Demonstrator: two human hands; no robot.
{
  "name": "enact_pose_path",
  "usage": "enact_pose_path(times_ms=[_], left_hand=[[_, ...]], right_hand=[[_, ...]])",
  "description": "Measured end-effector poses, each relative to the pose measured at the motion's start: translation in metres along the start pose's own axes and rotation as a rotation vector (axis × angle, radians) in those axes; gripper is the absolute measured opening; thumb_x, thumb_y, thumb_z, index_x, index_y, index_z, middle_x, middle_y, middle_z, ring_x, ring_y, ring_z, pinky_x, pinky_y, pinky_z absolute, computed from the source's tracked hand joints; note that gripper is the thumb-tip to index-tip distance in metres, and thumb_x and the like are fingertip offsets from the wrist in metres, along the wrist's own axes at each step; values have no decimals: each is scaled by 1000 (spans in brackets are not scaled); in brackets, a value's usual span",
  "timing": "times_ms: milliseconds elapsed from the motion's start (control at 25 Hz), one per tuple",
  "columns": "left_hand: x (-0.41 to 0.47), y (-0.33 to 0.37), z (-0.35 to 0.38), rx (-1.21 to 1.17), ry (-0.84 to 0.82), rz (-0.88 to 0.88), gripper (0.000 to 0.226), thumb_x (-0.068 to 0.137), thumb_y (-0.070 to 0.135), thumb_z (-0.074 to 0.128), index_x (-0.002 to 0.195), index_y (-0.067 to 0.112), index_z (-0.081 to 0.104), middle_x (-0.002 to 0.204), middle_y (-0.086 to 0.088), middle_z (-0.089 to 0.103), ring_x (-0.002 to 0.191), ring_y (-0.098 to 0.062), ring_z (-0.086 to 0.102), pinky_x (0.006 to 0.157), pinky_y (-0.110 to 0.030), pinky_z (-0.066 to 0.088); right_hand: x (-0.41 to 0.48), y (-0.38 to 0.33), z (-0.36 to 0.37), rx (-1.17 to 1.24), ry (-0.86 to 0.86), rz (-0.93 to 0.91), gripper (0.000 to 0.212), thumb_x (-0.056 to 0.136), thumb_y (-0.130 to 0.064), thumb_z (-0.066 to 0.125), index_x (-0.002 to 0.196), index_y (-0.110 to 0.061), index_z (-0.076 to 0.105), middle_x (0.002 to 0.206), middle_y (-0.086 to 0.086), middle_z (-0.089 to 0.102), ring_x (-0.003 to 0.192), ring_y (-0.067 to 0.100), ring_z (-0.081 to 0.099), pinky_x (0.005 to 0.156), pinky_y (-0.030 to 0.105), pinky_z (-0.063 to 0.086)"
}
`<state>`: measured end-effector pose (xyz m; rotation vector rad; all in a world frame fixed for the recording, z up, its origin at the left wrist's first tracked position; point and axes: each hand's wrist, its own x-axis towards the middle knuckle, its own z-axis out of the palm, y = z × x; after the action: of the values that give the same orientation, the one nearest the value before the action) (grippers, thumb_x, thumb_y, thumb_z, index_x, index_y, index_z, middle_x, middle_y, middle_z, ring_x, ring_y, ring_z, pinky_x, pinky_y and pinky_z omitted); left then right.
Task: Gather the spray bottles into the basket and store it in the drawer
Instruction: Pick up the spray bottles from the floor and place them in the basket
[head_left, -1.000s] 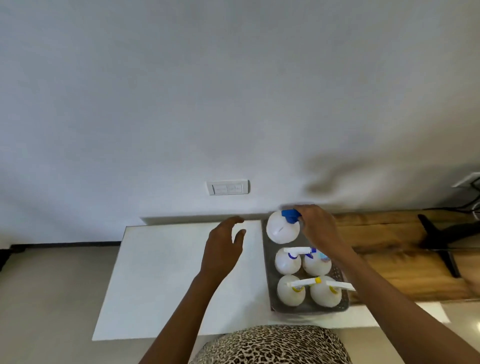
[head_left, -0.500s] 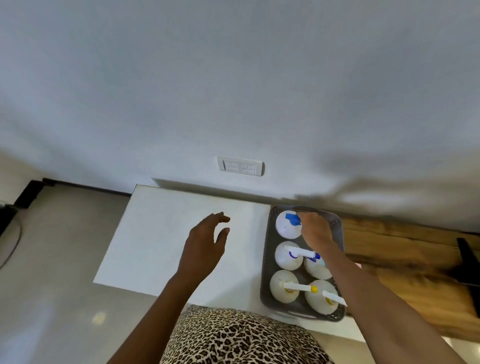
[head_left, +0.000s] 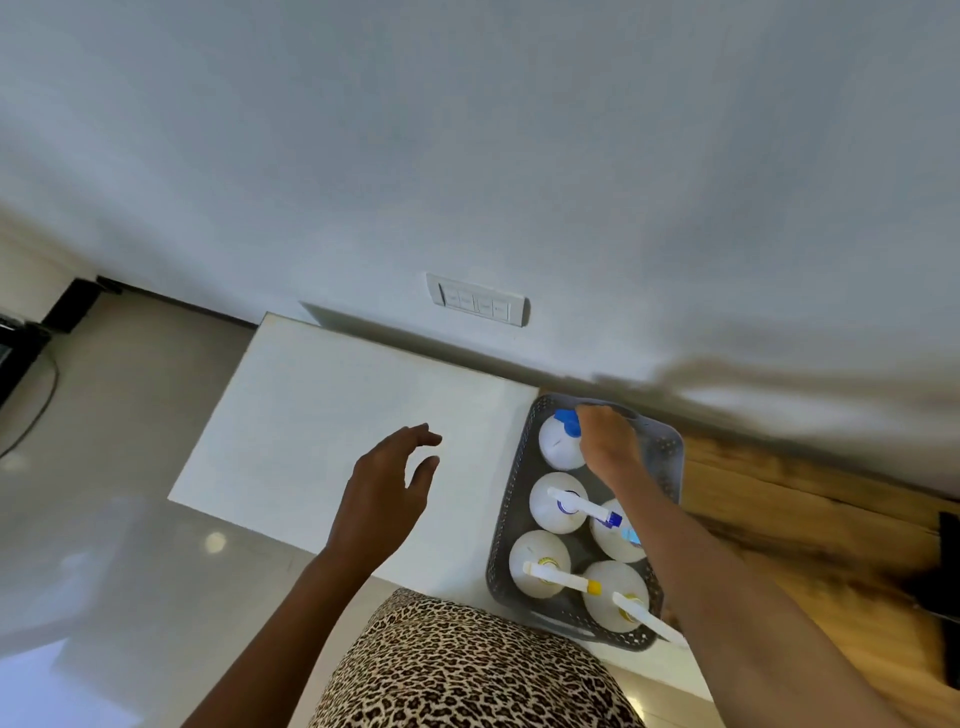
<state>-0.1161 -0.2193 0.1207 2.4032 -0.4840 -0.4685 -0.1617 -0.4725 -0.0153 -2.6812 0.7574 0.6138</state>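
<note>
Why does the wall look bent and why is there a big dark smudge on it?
In the head view, the wide-angle lens curves the wall and tilts the white table. The smudge is a soft shadow cast on the wall above the right hand, which is at the blue-capped spray bottle. The floor shows glare spots.
</note>
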Motion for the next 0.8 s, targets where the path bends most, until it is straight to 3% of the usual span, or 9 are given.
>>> enact_pose_path(times_ms=[280,520,640,800], left_hand=[[-3,0,-2,-11,51,-29,25,86,13,59,111,17,60,129,-5,59,119,-20,54,97,-29,41],[-17,-5,-12,-26,116,-36,25,87,15,57,113,17,60,130,-5,58,120,-20,54,98,-28,39],[-25,-9,-20,-49,160,-58,25,88,17,56,113,18,59,131,-3,57,121,-20,52,97,-26,36],[-42,-24,-40,-96,239,-77,24,89,17,55,112,20,59,131,-1,56,121,-17,52,95,-22,36]], right_hand=[[-8,4,7,-34,-11,-18,28,89,-8,56,117,-6,54,113,14,66,103,26,63,86,31,54],[-23,-4,-7,56,41,-60,47,88,-5,56,133,-9,41,126,16,59,113,29,58,87,36,53],[-35,-23,-18,81,115,-123,39,93,-10,47,131,-9,42,119,17,62,107,31,60,85,38,50],[-53,-67,-29,133,184,-254,34,94,-14,45,127,-6,47,122,19,60,113,34,55,95,41,45]])
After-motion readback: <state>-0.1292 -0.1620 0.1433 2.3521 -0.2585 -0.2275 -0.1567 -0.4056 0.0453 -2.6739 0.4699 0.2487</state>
